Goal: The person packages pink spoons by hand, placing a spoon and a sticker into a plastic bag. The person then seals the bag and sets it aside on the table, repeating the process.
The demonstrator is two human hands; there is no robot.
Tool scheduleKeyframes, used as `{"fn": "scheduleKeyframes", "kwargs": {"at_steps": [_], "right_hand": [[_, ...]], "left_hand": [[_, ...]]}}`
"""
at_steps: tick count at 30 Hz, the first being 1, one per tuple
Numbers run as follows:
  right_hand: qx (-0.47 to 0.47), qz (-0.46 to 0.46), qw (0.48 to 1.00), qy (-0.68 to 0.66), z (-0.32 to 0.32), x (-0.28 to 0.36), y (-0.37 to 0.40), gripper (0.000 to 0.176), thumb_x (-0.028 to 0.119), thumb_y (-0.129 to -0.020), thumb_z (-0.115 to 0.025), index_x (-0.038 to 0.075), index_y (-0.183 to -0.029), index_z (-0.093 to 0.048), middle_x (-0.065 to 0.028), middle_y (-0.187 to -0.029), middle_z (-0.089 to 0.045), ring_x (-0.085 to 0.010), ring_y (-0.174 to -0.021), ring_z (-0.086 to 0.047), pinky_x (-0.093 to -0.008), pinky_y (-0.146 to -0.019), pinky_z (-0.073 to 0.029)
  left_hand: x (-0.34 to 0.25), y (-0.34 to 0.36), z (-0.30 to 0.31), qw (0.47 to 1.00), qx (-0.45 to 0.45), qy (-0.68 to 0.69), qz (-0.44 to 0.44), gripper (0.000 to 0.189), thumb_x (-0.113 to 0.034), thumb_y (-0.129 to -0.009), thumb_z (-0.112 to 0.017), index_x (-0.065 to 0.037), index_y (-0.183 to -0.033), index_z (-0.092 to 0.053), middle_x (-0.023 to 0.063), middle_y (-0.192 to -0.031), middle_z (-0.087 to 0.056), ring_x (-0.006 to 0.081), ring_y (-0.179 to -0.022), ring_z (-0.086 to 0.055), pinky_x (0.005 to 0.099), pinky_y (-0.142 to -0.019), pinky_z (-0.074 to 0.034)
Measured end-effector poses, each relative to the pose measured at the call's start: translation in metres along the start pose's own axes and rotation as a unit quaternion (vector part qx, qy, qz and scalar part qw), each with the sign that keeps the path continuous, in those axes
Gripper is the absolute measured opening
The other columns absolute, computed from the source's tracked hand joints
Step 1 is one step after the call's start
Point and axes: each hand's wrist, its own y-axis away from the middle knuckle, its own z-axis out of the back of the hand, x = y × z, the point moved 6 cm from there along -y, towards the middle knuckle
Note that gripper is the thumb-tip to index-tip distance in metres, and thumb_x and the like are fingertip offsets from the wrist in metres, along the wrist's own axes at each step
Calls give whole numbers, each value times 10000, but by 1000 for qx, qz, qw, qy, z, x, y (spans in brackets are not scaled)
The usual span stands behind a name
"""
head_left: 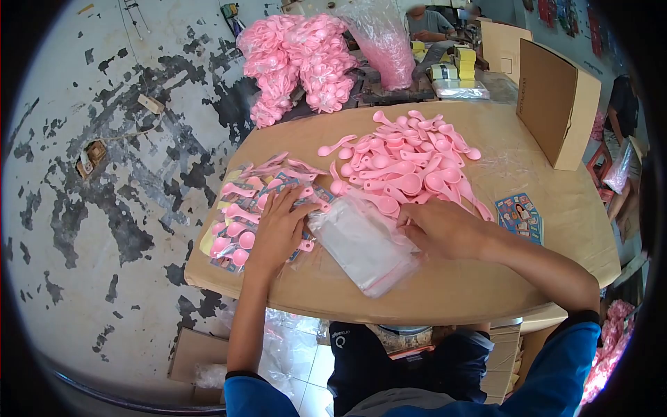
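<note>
My left hand (281,226) lies with its fingers apart over packed pink spoons and printed cards (236,226) at the table's left; a pink spoon shows beside its fingertips. A stack of clear plastic bags (365,247) lies between my hands. My right hand (445,229) is curled at the upper right edge of the bags, near the spoon pile; what its fingers hold, if anything, is hidden. Beyond both hands spreads a heap of loose pink spoons (410,156). Printed cards (520,217) lie to the right of my right hand.
Bagged pink spoons (299,62) and a tall plastic bag (382,48) stand behind the table. An open cardboard box (556,104) is at the back right. Yellow stacks (465,62) are near a person (427,24). Another person (622,108) is at the far right.
</note>
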Motion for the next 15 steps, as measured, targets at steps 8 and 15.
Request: {"fn": "scheduleKeyframes", "kwargs": {"at_steps": [8, 15], "right_hand": [[-145, 105, 984, 20, 16, -5, 17, 145, 78, -877, -573, 3, -988, -628, -173, -797, -668, -343, -745, -655, -431, -691, -501], [-200, 67, 967, -142, 61, -16, 47, 107, 40, -926, -550, 4, -995, -622, -127, -681, -601, -175, -569, -544, -324, -555, -434]], "left_hand": [[10, -18, -22, 998, 43, -42, 0, 394, -230, -898, -442, -195, -1244, -625, 188, -1460, -396, 365, -1386, -318, 521, -1158, -174], [-47, -45, 0, 990, 91, 83, -61, 454, -314, -921, -511, -118, -1329, -548, 187, -1464, -399, 341, -1392, -317, 448, -1159, -212]]}}
